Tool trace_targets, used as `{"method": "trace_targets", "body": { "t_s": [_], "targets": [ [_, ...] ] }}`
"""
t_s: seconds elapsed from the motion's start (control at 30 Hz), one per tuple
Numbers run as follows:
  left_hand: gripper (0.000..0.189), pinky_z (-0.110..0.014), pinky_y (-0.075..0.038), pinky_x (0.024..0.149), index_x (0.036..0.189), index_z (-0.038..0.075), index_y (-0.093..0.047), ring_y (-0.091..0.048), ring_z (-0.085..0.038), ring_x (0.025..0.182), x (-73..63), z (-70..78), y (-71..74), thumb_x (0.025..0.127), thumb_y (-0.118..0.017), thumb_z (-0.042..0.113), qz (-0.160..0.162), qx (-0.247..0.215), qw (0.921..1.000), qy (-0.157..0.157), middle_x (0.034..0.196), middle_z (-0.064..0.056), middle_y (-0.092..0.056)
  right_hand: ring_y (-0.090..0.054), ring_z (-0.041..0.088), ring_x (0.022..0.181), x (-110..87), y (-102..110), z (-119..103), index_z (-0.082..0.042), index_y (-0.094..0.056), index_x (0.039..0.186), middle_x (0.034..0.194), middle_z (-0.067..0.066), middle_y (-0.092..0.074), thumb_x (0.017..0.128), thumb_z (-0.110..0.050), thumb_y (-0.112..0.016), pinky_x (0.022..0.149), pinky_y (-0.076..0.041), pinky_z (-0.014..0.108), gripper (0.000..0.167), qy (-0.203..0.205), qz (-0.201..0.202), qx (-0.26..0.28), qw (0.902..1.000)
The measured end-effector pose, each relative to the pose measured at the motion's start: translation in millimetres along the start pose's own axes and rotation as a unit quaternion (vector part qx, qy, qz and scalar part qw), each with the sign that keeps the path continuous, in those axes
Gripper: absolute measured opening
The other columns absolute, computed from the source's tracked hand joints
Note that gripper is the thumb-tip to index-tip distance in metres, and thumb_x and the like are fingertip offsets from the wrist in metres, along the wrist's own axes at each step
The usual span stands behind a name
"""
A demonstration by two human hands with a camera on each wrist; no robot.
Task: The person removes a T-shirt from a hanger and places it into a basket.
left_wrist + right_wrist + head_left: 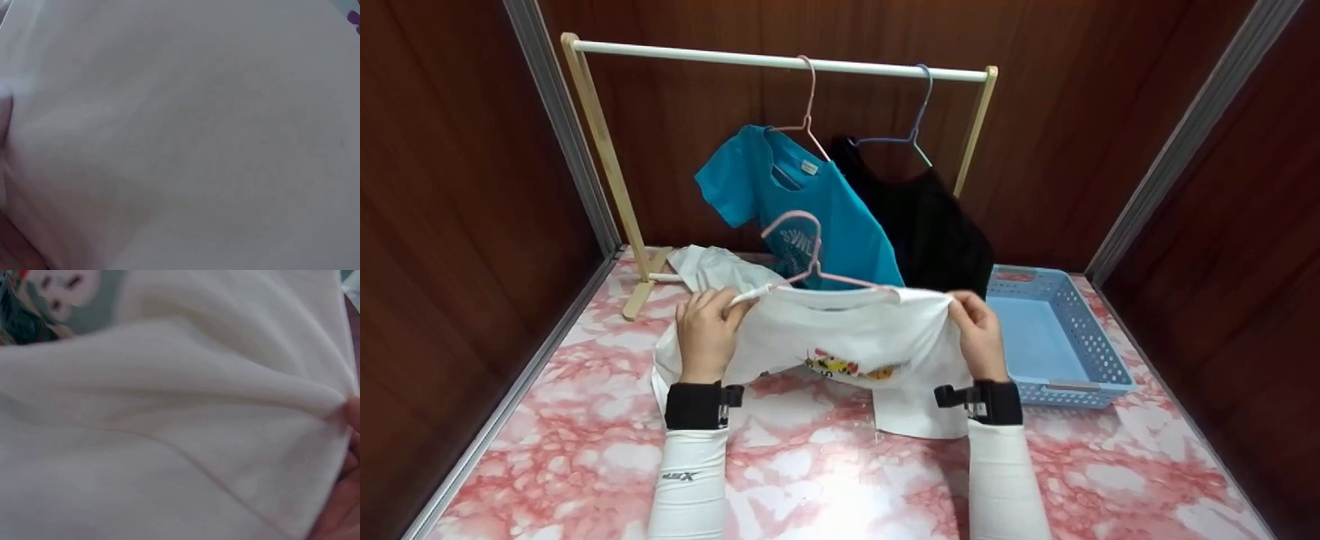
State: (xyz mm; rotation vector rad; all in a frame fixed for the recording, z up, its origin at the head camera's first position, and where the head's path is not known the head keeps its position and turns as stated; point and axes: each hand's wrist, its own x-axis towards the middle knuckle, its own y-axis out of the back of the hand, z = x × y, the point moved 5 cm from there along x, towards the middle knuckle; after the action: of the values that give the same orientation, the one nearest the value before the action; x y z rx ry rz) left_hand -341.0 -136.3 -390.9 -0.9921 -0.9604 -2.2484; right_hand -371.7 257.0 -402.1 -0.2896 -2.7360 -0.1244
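Note:
Both hands hold up a white T-shirt (pixel 855 319) with a colourful print on its front. Its neckline has a pink hanger (pixel 816 251) in it, the hook standing up above the collar. My left hand (pixel 705 337) pinches the cloth at the left shoulder, and my right hand (pixel 982 334) pinches the right shoulder. White cloth (pixel 191 135) fills nearly all of the left wrist view. In the right wrist view, folds of the shirt (pixel 225 399) run to the thumb and fingers at the right edge. The hanger's arms are mostly hidden inside the shirt.
Behind stands a clothes rack (pixel 682 52) with a white bar and wooden legs. A blue T-shirt (pixel 802 195) and a black garment (pixel 937 225) hang from it. More white cloth (pixel 720 268) lies at its foot. A light-blue basket (pixel 1080 330) sits at right.

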Motion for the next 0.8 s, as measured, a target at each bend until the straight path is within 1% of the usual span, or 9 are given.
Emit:
{"method": "trace_targets", "body": {
  "t_s": [0.1, 0.17, 0.23, 0.33, 0.37, 0.47, 0.53, 0.63, 0.8],
  "targets": [
    [0.022, -0.047, -0.037, 0.073, 0.093, 0.012, -0.075, -0.056, -0.031, 0.076, -6.0, -4.5, -4.9, 0.086, -0.077, 0.033, -0.035, 0.002, 0.9994, 0.003, 0.07, -0.01, -0.057, -0.061, 0.004, 0.09, -7.3, 3.7, 5.6, 0.009, -0.068, 0.111, 0.097, -0.004, -0.072, 0.103, -0.008, -0.059, 0.087, -0.045, 0.02, 0.02, -0.053, -0.029, -0.061, 0.9963],
    [0.023, -0.047, -0.038, 0.074, 0.096, 0.013, -0.076, -0.056, -0.031, 0.076, -9.0, -5.5, -8.3, 0.088, -0.075, 0.035, -0.056, 0.01, 0.9984, 0.007, 0.071, -0.009, -0.059, -0.061, 0.002, 0.091, -11.9, 4.1, 4.3, 0.006, -0.069, 0.114, 0.105, 0.005, -0.074, 0.103, -0.008, -0.059, 0.086, -0.045, 0.018, 0.021, -0.062, -0.036, -0.1, 0.9924],
    [0.024, -0.047, -0.039, 0.074, 0.098, 0.014, -0.077, -0.058, -0.031, 0.078, -11.5, -5.2, -11.4, 0.089, -0.074, 0.036, -0.065, 0.019, 0.9977, 0.005, 0.073, -0.009, -0.062, -0.062, 0.002, 0.092, -15.5, 0.2, -1.5, 0.003, -0.071, 0.115, 0.113, 0.013, -0.074, 0.102, -0.008, -0.061, 0.086, -0.046, 0.017, 0.02, -0.039, -0.034, -0.123, 0.9911],
    [0.024, -0.047, -0.04, 0.074, 0.096, 0.015, -0.077, -0.061, -0.031, 0.08, -14.5, -0.8, -16.1, 0.089, -0.074, 0.037, -0.069, 0.028, 0.9972, -0.01, 0.076, -0.009, -0.067, -0.063, 0.003, 0.095, -22.0, -14.4, -15.7, 0.001, -0.072, 0.116, 0.114, 0.02, -0.073, 0.099, -0.006, -0.066, 0.086, -0.047, 0.018, 0.019, 0.051, -0.023, -0.142, 0.9883],
    [0.024, -0.047, -0.04, 0.074, 0.095, 0.015, -0.077, -0.061, -0.031, 0.08, -15.4, 1.6, -17.8, 0.089, -0.074, 0.038, -0.07, 0.03, 0.9969, -0.017, 0.077, -0.009, -0.068, -0.062, 0.004, 0.092, -24.7, -21.6, -20.6, 0.001, -0.072, 0.116, 0.108, 0.022, -0.073, 0.098, -0.006, -0.069, 0.084, -0.047, 0.019, 0.02, 0.083, -0.026, -0.146, 0.9855],
    [0.026, -0.047, -0.041, 0.075, 0.094, 0.016, -0.078, -0.061, -0.032, 0.081, -17.6, 10.4, -23.8, 0.089, -0.073, 0.041, -0.082, 0.034, 0.9951, -0.042, 0.079, -0.008, -0.07, -0.063, 0.01, 0.088, -34.7, -47.0, -31.9, 0.001, -0.071, 0.118, 0.107, 0.02, -0.074, 0.096, -0.008, -0.072, 0.08, -0.05, 0.023, 0.024, 0.158, -0.058, -0.164, 0.9719],
    [0.028, -0.046, -0.041, 0.075, 0.093, 0.017, -0.078, -0.06, -0.032, 0.08, -18.5, 16.8, -27.5, 0.088, -0.072, 0.044, -0.094, 0.035, 0.9934, -0.055, 0.077, -0.007, -0.069, -0.065, 0.014, 0.087, -41.1, -65.3, -33.8, 0.0, -0.071, 0.12, 0.104, 0.016, -0.075, 0.096, -0.011, -0.072, 0.078, -0.052, 0.023, 0.026, 0.168, -0.095, -0.166, 0.967],
    [0.029, -0.045, -0.041, 0.076, 0.091, 0.019, -0.077, -0.059, -0.03, 0.08, -20.2, 25.3, -31.5, 0.087, -0.072, 0.047, -0.12, 0.032, 0.9899, -0.069, 0.076, -0.005, -0.068, -0.069, 0.017, 0.082, -49.8, -89.4, -32.2, -0.003, -0.072, 0.117, 0.094, 0.01, -0.076, 0.101, -0.015, -0.066, 0.073, -0.055, 0.024, 0.021, 0.149, -0.146, -0.151, 0.9662],
    [0.025, -0.045, -0.038, 0.077, 0.087, 0.02, -0.076, -0.054, -0.025, 0.078, -22.0, 29.5, -32.9, 0.086, -0.072, 0.045, -0.166, 0.02, 0.9837, -0.068, 0.07, -0.002, -0.062, -0.048, 0.004, 0.061, -57.1, -103.0, -29.5, -0.011, -0.077, 0.098, 0.066, -0.002, -0.056, 0.104, -0.021, -0.063, 0.058, -0.037, 0.02, 0.018, 0.137, -0.167, -0.162, 0.9628]
  ]
}}
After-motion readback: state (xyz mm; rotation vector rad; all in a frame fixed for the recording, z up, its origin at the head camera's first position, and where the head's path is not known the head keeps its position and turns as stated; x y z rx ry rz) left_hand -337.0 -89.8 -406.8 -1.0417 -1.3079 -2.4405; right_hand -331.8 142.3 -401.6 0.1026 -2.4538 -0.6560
